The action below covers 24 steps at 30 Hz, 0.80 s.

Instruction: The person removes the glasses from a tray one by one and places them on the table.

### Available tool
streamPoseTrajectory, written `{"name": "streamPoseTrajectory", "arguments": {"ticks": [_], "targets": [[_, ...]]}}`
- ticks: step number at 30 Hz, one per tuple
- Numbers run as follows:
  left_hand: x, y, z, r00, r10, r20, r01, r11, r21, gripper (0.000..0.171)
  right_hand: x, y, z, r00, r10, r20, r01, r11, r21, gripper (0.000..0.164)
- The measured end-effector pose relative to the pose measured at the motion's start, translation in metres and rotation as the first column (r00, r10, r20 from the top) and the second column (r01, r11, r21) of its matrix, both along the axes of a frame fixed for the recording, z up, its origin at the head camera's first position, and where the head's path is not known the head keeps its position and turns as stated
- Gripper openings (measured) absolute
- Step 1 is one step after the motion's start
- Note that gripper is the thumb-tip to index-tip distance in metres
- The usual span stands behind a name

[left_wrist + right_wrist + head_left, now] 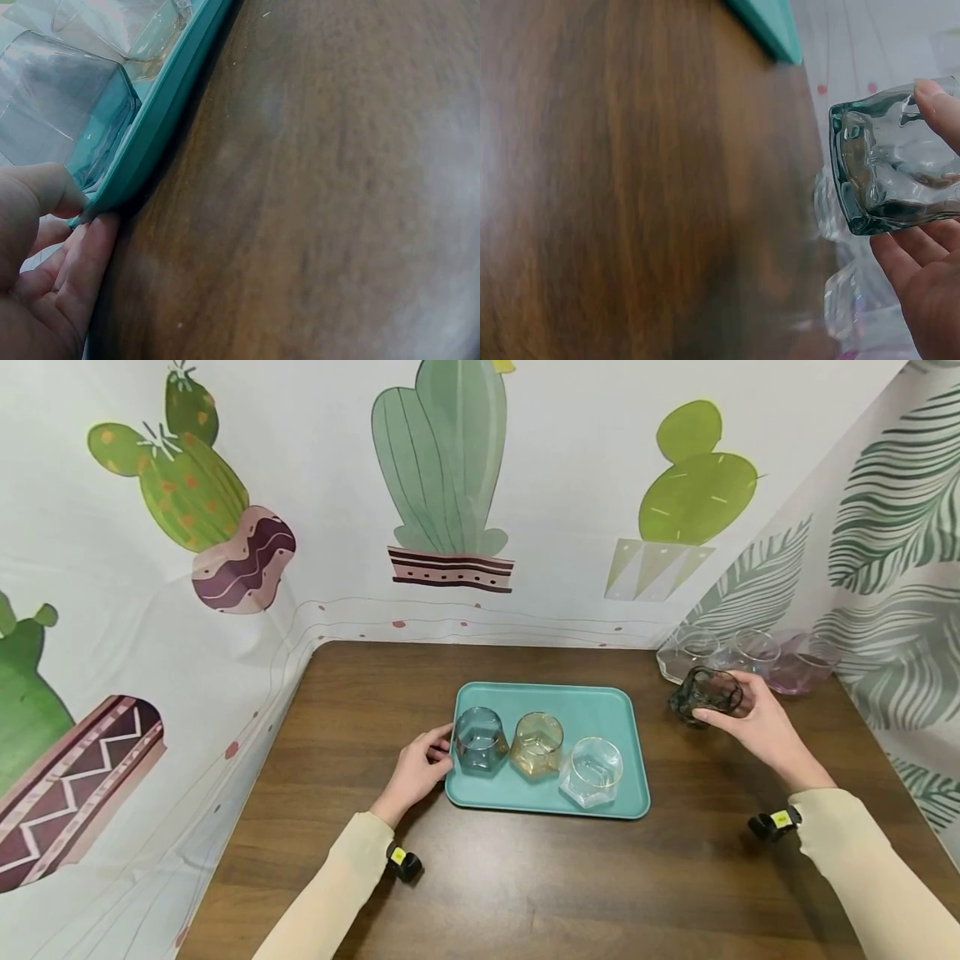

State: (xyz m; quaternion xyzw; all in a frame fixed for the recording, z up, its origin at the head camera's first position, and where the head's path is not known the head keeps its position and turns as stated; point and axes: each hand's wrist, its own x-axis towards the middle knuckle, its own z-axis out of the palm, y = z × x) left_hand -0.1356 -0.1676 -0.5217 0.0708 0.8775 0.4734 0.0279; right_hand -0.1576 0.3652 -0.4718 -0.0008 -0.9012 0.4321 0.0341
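Note:
My right hand [761, 727] grips a dark smoky glass [705, 695] at the right of the table, thumb on one side and fingers on the other. In the right wrist view the glass [892, 157] shows a thick, greenish squared base. My left hand [416, 772] pinches the left rim of a teal tray [551, 697], thumb above and fingertips against the outer side. On the tray stand a blue-grey glass [480, 743], an amber glass [536, 747] and a clear gold-rimmed glass [592, 774]. The blue-grey glass is right beside my left fingers.
At the table's back right corner stand a clear glass [693, 647], an iridescent glass [753, 650] and a purple-pink glass [804, 664]. Behind the brown wooden table [525, 893] hangs a cactus-print cloth [555, 510]; a leaf-print cloth [900, 568] hangs on the right.

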Motion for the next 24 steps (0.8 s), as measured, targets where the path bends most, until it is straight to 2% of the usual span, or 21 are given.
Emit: {"name": "streamPoseTrajectory", "arguments": {"ticks": [14,24], "targets": [[0.0,0.001,0.001,1.0,-0.002,0.006,0.002,1.0,0.005,0.055,-0.011,0.014,-0.028,0.996,-0.078,0.046,0.08,0.996,-0.035,0.087],[0.001,-0.001,0.001,1.0,0.002,0.006,-0.002,1.0,0.008,0.055,-0.015,0.004,-0.032,0.999,-0.041,0.03,0.043,0.997,-0.067,0.086]]}}
